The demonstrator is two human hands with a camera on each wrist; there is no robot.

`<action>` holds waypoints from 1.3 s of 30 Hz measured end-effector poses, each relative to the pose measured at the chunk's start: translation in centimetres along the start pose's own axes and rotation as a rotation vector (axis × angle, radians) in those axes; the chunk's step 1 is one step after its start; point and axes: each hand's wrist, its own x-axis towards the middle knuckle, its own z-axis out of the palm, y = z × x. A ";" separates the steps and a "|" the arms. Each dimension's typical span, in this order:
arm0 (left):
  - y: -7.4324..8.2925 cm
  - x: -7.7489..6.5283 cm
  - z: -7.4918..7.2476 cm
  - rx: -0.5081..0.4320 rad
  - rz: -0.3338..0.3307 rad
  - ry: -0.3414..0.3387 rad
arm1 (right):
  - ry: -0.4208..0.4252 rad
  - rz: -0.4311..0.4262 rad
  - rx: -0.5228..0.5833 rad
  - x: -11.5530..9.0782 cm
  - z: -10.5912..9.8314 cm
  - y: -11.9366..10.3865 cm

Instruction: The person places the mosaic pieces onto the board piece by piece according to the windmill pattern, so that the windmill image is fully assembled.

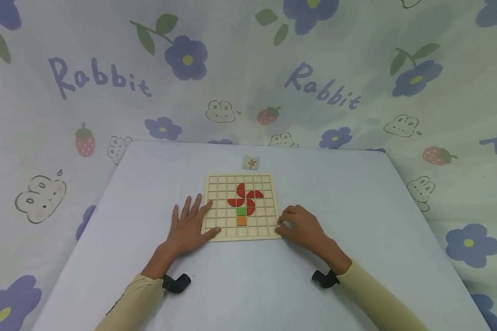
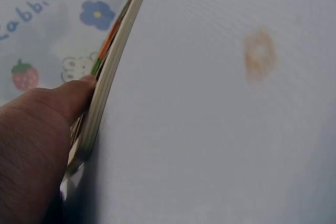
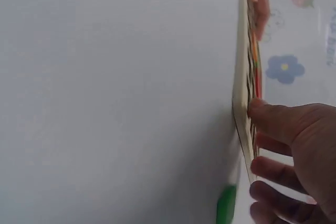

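A square wooden grid board (image 1: pixel 223 231) lies on the table. On it, red rounded pieces (image 1: pixel 240 189) form a pinwheel, with a green square (image 1: pixel 241 211) and an orange square (image 1: pixel 242 221) in line below. My left hand (image 1: pixel 187 232) rests on the board's left edge, fingers spread and straight, its thumb near the front left corner. At the right edge, my right hand (image 1: pixel 301 226) has its fingers curled, thumb and fingertips on the rim near the front corner. In the right wrist view the thumb (image 3: pixel 270 119) touches the board's top and the other fingers bend beside it.
A small card (image 1: pixel 251 162) with a red pinwheel picture lies behind the board. Something green (image 3: pixel 227 204) shows near my right fingers in the right wrist view. A white table (image 1: pixel 248 285) meets a curtain (image 1: pixel 240 87) printed with flowers and rabbits.
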 end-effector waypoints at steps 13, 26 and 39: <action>-0.4 -0.1 0.2 0.005 -0.011 -0.009 | -0.061 0.252 0.017 -2.8 -1.5 1.8; 0.0 -0.2 -0.5 -0.024 -0.001 0.013 | 0.162 -0.049 -0.073 0.6 -0.5 -0.2; -0.3 -0.1 -0.1 0.006 -0.003 0.001 | 0.122 -0.227 0.069 3.0 2.0 -4.1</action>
